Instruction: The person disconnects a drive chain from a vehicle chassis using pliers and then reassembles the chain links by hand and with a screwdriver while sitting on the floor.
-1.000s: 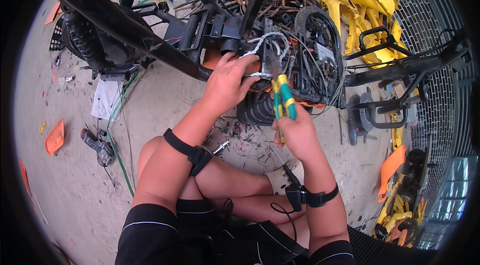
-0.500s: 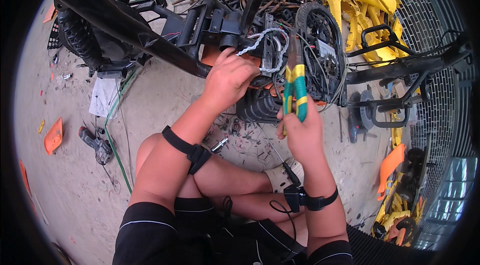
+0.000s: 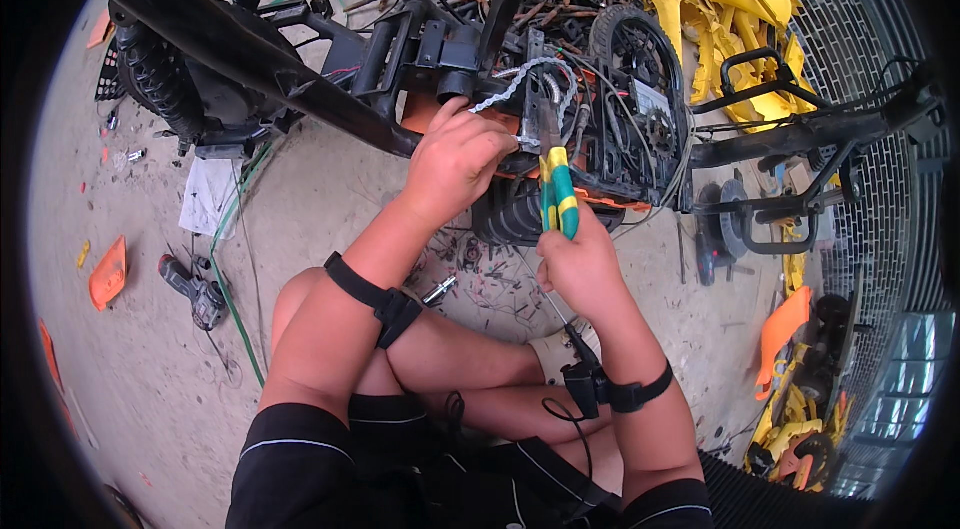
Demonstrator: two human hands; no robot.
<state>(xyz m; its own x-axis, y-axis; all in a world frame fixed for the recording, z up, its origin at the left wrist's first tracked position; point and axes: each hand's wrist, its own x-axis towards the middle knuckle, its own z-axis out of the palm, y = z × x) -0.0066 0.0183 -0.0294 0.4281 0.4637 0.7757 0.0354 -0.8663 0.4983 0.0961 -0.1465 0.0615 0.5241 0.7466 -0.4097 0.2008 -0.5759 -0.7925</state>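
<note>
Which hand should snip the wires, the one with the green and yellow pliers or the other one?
Probably the right hand. It already grips the green-and-yellow pliers, with the tips up at the wire bundle. The left hand is bare and rests on the orange part beside the wires.

A single head-worn fisheye view looks steeply down from close above the seated person's knees and both forearms, facing the black frame ahead on the sandy floor.
</note>
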